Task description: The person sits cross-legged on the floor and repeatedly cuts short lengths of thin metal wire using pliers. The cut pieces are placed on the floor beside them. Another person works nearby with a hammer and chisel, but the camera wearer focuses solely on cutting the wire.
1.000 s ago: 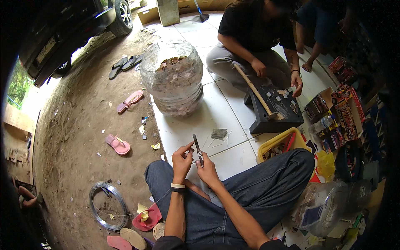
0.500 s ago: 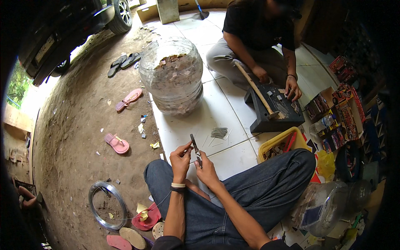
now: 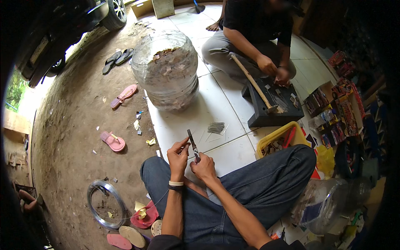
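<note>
My right hand (image 3: 203,166) is closed around a slim dark bar-like tool (image 3: 192,143) that points up and away; its exact kind is unclear. Beside it, my left hand (image 3: 178,157) is closed in a pinch near the tool's shaft, and what its fingers hold is too small to make out. A coil of silvery wire (image 3: 92,208) lies on the dirt at the left. From it a thin strand runs over my left thigh toward my left forearm, where I lose sight of it. Ahead of my hands, a small pile of short wire pieces (image 3: 216,127) rests on the white tiles.
A big clear plastic jar (image 3: 166,71) full of scraps stands ahead. Across from me a person works at a low black stool (image 3: 275,114) with a hammer (image 3: 254,85) on it. A yellow basin (image 3: 260,146) sits by my right knee. Sandals (image 3: 112,141) lie left.
My view has shifted slightly. The other person's hands have come together over the stool's far side, and a bare foot now shows behind that person. My two hands keep nearly the same hold.
</note>
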